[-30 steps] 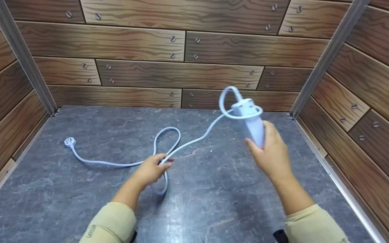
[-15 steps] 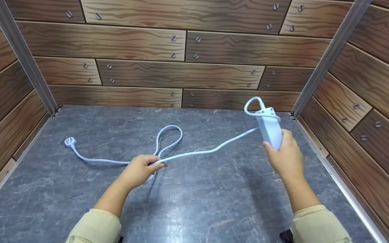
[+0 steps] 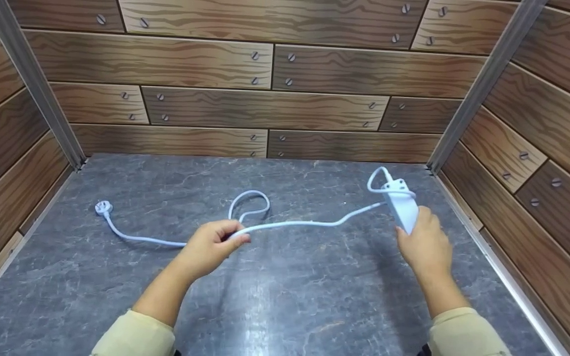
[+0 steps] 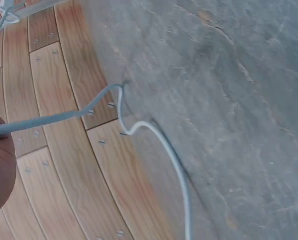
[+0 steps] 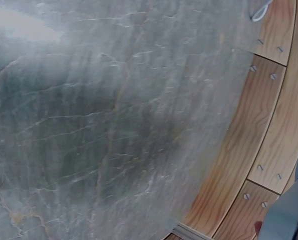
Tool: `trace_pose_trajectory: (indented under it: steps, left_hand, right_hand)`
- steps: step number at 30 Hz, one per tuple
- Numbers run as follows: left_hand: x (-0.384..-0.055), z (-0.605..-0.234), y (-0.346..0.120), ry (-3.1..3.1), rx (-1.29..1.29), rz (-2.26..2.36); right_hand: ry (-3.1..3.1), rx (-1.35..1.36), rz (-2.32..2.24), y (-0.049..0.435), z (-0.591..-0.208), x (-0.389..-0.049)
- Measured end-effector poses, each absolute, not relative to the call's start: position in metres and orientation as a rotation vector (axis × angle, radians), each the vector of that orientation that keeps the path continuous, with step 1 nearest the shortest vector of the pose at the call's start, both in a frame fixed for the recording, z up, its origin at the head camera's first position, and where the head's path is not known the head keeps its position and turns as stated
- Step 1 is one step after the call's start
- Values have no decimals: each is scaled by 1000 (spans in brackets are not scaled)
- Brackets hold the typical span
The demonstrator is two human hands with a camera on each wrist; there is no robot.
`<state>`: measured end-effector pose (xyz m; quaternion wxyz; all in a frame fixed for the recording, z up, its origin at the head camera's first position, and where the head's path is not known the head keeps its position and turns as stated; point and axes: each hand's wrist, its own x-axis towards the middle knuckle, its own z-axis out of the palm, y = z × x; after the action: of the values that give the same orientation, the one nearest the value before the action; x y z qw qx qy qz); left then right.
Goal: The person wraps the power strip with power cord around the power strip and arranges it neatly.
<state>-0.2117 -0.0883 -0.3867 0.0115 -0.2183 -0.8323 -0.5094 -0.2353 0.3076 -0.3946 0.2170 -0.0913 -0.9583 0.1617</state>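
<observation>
In the head view my right hand [image 3: 427, 244] grips a white power strip [image 3: 403, 211] by its near end, tilted with the far end up. A turn of its cord [image 3: 295, 224] wraps round that far end. My left hand [image 3: 214, 245] pinches the cord near mid-floor, and a slack span runs between both hands. Behind the left hand stands a small cord loop [image 3: 251, 194]. To the left, the cord ends in a plug [image 3: 103, 207] lying on the surface. In the right wrist view only part of the strip [image 5: 287, 212] shows.
The grey marbled surface [image 3: 305, 291] is bounded by wood-patterned walls [image 3: 206, 106] at the back and both sides. Metal corner posts [image 3: 488, 84] and a metal edge strip [image 3: 507, 284] frame it.
The right hand has moved right and lower with the power strip. The left hand has shifted slightly left, still pinching the cord. The span between the hands now lies flatter; the plug stayed put.
</observation>
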Motion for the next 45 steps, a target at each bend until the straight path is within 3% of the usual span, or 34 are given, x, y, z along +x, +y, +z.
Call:
trace_pose_trajectory:
  steps: [7, 33, 38, 45]
  left_hand:
    - [-199, -372, -73, -2551, -1026, -1601]
    - [-177, -323, -31, -2270, -1613, -1370]
    - [-181, -315, -29, -2234, -1633, -1327]
    - [-200, -303, -34, -2304, -1336, -1290]
  right_hand:
    - [-2600, -182, 253, 312, -412, -237]
    - [-2705, 52, -122, 277, -429, -229]
    - [-2707, 177, -255, 270, -429, -227]
    - [-2557, 562, -467, 277, -439, -229]
